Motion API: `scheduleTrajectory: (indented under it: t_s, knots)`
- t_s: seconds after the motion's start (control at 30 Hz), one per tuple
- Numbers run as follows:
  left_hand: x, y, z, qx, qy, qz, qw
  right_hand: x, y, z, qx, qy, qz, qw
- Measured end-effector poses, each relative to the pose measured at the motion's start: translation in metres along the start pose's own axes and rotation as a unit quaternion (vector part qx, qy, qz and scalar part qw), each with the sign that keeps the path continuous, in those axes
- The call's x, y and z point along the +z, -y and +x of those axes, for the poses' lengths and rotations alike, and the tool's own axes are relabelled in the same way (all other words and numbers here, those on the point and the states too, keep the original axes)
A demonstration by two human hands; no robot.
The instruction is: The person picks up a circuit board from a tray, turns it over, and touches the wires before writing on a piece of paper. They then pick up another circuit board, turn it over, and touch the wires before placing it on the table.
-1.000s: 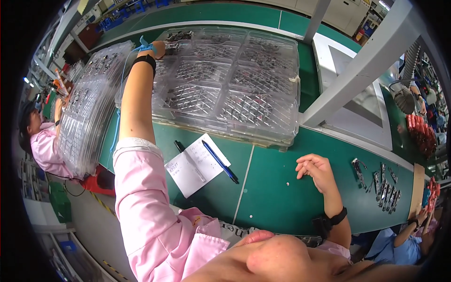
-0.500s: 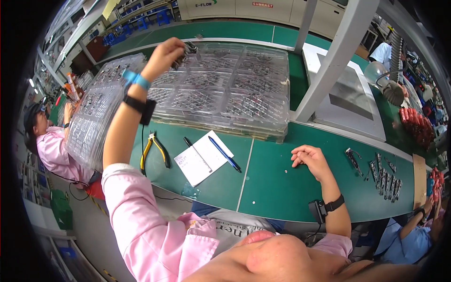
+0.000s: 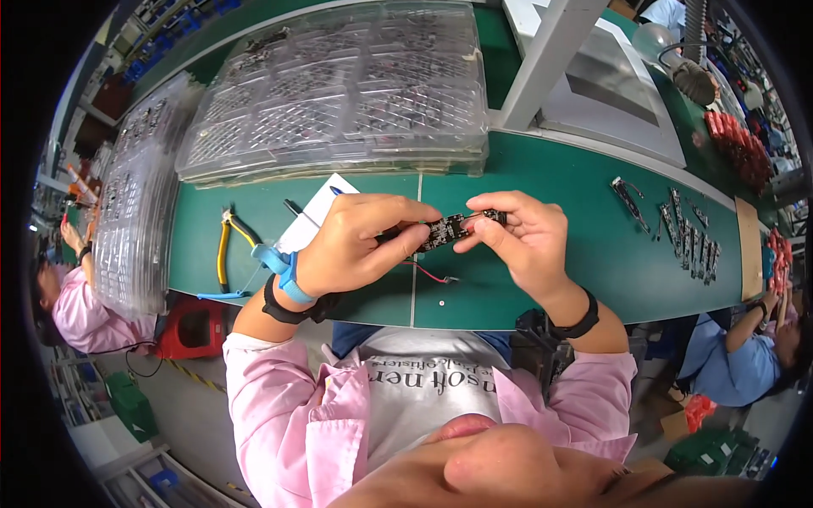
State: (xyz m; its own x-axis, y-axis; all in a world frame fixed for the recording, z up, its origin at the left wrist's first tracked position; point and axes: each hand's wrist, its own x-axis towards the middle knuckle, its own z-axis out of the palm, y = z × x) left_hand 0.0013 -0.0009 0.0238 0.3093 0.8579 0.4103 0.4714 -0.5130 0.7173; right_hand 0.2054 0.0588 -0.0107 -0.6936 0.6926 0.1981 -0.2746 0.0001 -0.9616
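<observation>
In front of my chest, a narrow black circuit board (image 3: 442,232) is held level above the green table. My left hand (image 3: 360,241) grips its left part between thumb and fingers. At the other end, my right hand (image 3: 527,241) pinches a small dark part (image 3: 494,218) beside the board; whether it is fixed to the board I cannot tell. A red wire (image 3: 430,273) hangs below the board, ending in a small metallic tip. Left of my hands lie yellow-and-black cutting pliers (image 3: 223,254) and white paper (image 3: 306,222), partly covered by my left hand.
Stacked clear plastic trays (image 3: 339,157) filled with boards stand at the back; another stack (image 3: 127,245) is at the left. Several assembled boards (image 3: 690,237) lie at the right, near a grey post (image 3: 542,76). Co-workers sit at both sides.
My left hand has come back from the trays with a circuit board. My right hand has moved left and closed at the board's end. The view has tilted down.
</observation>
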Motion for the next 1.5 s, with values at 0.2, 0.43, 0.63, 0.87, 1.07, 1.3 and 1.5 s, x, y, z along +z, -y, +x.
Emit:
scheduleTrajectory:
  t_s: [0.2,0.43,0.63,0.87,1.07,1.3,1.5]
  knots:
    - [0.012,0.027,-0.002,-0.063,0.014,-0.108,0.992,0.004,-0.008,0.001,-0.006,-0.074,0.021,0.997]
    - [0.009,0.042,-0.008,-0.143,0.002,-0.278,0.950,0.000,-0.020,-0.002,0.013,-0.063,0.039,0.997]
    - [0.021,0.041,-0.008,-0.116,-0.099,-0.402,0.903,-0.010,-0.023,-0.004,-0.073,-0.129,0.050,0.988]
    - [0.022,0.043,-0.008,-0.167,-0.103,-0.470,0.861,-0.011,-0.023,-0.004,-0.077,-0.125,0.074,0.986]
    - [0.023,0.044,-0.009,-0.163,-0.105,-0.491,0.849,-0.014,-0.025,-0.006,-0.078,-0.117,0.072,0.987]
    - [0.025,0.043,-0.010,-0.151,-0.110,-0.487,0.853,-0.013,-0.022,-0.006,-0.082,-0.110,0.063,0.989]
    - [0.023,0.042,-0.012,-0.142,-0.104,-0.475,0.862,-0.012,-0.023,-0.007,-0.082,-0.107,0.062,0.989]
